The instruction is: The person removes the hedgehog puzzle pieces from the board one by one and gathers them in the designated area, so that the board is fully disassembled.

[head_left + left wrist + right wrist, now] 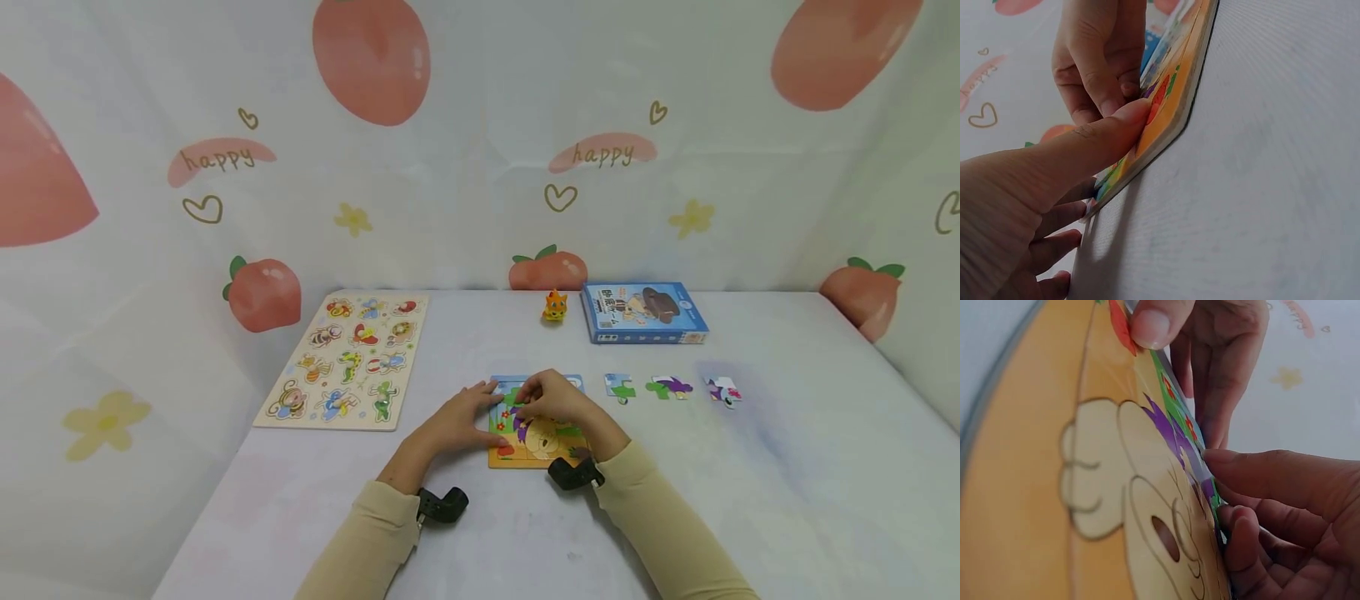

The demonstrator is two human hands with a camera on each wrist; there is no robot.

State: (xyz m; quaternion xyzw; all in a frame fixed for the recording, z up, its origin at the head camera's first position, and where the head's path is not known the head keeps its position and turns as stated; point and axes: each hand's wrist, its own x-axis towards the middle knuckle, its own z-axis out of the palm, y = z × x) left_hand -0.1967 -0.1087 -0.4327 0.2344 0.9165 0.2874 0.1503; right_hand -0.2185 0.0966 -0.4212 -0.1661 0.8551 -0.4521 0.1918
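Observation:
A jigsaw puzzle board (552, 450) with an orange lower border and a cartoon animal picture lies on the table before me. My left hand (459, 419) rests at its left side, thumb (1113, 128) pressing on the orange border beside a red shape, the other fingers spread along the edge. Over the upper middle of the board, my right hand (557, 398) pinches a puzzle piece (1213, 492) with green and purple on it, mostly hidden by the fingers. In the right wrist view, those fingertips are right at the picture's purple part.
Three loose puzzle pieces lie in a row right of the board: a blue-green one (618, 385), a green-purple one (670, 387) and a white-purple one (724, 388). Behind are a small orange toy (555, 306) and a blue box (645, 312). A wooden animal board (341, 358) lies left.

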